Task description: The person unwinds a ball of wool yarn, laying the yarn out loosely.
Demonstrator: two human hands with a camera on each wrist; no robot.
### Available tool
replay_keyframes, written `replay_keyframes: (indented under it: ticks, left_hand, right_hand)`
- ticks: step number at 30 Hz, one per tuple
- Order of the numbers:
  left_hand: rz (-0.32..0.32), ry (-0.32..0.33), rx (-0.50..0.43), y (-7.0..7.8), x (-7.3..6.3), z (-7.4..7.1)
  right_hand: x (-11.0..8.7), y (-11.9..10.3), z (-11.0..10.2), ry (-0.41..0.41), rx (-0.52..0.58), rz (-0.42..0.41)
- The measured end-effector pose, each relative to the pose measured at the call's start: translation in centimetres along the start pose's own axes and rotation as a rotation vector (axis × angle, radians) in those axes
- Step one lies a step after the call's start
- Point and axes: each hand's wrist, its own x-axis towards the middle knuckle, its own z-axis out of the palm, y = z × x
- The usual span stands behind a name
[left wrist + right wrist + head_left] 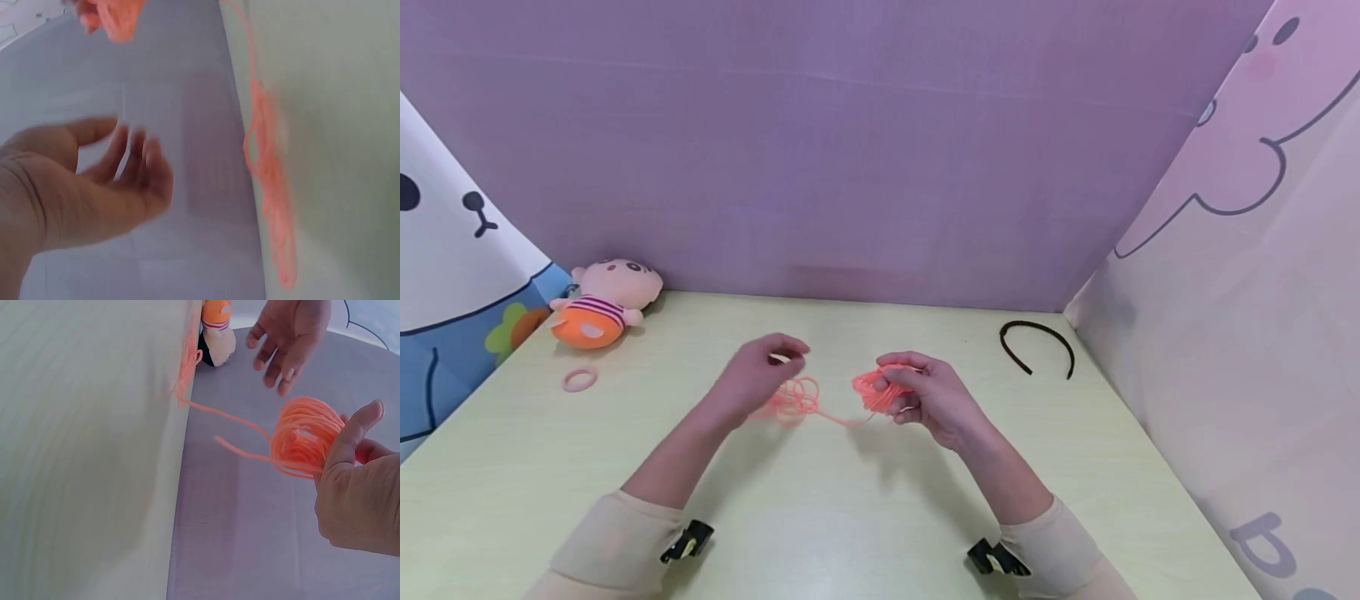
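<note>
My right hand [936, 398] grips a wound bundle of coral-orange yarn [306, 434] above the table, thumb on one side and fingers on the other. One short loose end sticks out of the bundle. A second strand runs from it to a loose, looped heap of the same yarn [793, 400] lying on the table. Over that heap hovers my left hand [760, 371], its fingers loosely curved and nothing between thumb and fingertips. In the left wrist view the left hand [100, 181] is apart from the heap [269, 162].
A plush doll [606, 304] in an orange and striped outfit lies at the table's back left, with a pink ring [580, 380] in front of it. Toward the back right lies a black headband [1037, 325]. A purple wall panel [865, 167] borders the table's back edge.
</note>
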Motion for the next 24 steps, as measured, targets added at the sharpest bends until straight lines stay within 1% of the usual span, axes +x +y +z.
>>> replay_keyframes:
  ticks: [2, 5, 7, 10, 12, 15, 20, 24]
  left_hand:
    - [0.013, -0.124, -0.01, -0.1, -0.1, 1.0]
    - [-0.004, -0.301, -0.047, -0.2, -0.3, 2.3]
    - [-0.017, -0.383, -0.066, -0.2, -0.6, 3.0]
    - [-0.008, -0.459, -0.092, -0.1, -1.0, 3.8]
    - [0.006, -0.484, -0.105, -0.1, -1.2, 4.2]
    - [0.032, -0.497, -0.105, 0.0, -1.4, 4.7]
    - [0.064, -0.477, -0.098, 0.1, -1.4, 4.9]
    - [0.063, -0.46, -0.094, 0.1, -1.3, 4.7]
  right_hand:
    - [0.0, 0.0, 0.0, -0.002, 0.003, 0.007]
    - [-0.2, -0.2, 0.1, -0.009, 0.013, 0.019]
    - [-0.2, -0.3, 0.2, -0.024, 0.019, 0.023]
    - [-0.4, -0.3, 0.2, -0.052, 0.032, 0.024]
    - [-0.4, -0.4, 0.2, -0.067, 0.042, 0.028]
    - [-0.5, -0.4, 0.2, -0.085, 0.053, 0.031]
    - [-0.6, -0.5, 0.3, -0.102, 0.065, 0.031]
    - [-0.7, -0.5, 0.3, -0.105, 0.068, 0.031]
